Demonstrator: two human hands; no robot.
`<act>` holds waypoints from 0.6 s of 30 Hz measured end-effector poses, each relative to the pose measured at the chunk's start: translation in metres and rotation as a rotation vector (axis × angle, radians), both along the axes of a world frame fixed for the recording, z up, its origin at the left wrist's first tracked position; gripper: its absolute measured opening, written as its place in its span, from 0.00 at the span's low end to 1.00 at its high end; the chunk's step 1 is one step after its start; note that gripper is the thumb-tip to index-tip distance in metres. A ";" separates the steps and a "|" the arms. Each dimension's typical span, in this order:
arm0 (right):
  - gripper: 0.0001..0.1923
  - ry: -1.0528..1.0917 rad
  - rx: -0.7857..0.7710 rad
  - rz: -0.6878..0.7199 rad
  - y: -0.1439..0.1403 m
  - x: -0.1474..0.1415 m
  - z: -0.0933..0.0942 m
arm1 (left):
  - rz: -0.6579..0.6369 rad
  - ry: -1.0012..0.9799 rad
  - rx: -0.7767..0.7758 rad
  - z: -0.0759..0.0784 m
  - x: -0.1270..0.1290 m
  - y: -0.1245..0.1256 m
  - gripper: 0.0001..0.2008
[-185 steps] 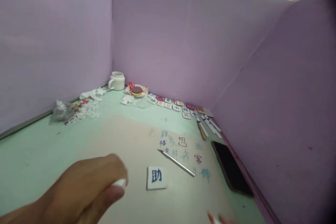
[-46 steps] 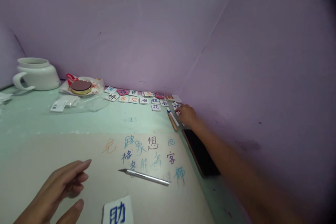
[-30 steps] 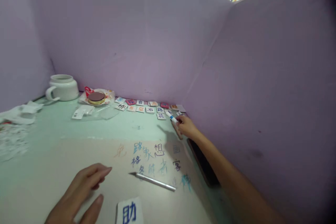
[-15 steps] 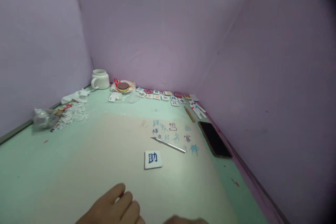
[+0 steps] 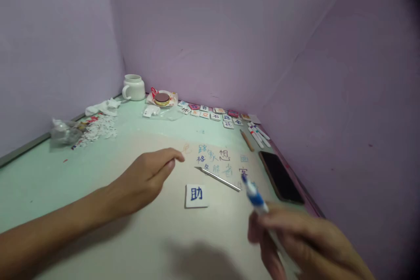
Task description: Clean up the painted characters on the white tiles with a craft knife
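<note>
My right hand (image 5: 295,236), at the lower right, grips a white marker (image 5: 257,201) with a blue band. Its dark blue tip is bare and points up and away, over the writing. Above the sheet, left of the written characters, my left hand (image 5: 154,177) reaches with its index finger stretched forward and nothing visible in it. Between the hands lies a square white tile (image 5: 196,196) bearing one blue character. A silver craft knife (image 5: 219,179) lies slantwise just beyond the tile, apart from both hands. Coloured handwritten characters cover part of the pale sheet (image 5: 138,236).
A dark phone (image 5: 281,177) lies at the right, with a wooden pencil (image 5: 247,140) and several capped markers (image 5: 259,134) behind it. Lettered tiles (image 5: 215,117) line the back. Further left are a white mug (image 5: 133,87), a round tin (image 5: 162,98), paper scraps (image 5: 98,130) and a plastic bag (image 5: 66,131).
My left hand has moved forward from the bottom edge and its fingers have stretched out. My right hand has risen into view with the marker in it. The view has shifted slightly.
</note>
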State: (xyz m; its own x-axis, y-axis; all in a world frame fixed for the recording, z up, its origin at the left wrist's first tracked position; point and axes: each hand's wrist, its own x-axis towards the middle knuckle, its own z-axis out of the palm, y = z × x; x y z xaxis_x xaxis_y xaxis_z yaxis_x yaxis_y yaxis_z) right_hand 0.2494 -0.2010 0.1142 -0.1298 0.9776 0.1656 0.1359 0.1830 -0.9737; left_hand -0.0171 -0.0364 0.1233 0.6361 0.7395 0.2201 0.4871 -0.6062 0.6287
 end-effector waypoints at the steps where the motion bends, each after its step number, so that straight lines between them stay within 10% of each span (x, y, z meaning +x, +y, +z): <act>1: 0.12 0.141 0.031 -0.048 0.021 -0.010 0.019 | -0.009 0.013 -0.067 -0.001 0.008 0.003 0.14; 3: 0.16 0.317 0.065 -0.027 0.051 -0.022 0.028 | -0.058 0.111 -0.158 -0.006 0.021 0.002 0.15; 7: 0.29 0.382 0.125 -0.072 0.069 -0.032 -0.021 | -0.070 0.363 -0.158 -0.026 0.030 -0.013 0.29; 13: 0.11 0.147 0.012 -0.502 0.061 -0.057 -0.069 | -0.094 0.354 -0.044 -0.050 0.030 -0.022 0.20; 18: 0.10 0.022 0.111 -0.503 0.062 -0.064 -0.071 | -0.084 0.300 0.013 -0.058 0.029 -0.021 0.20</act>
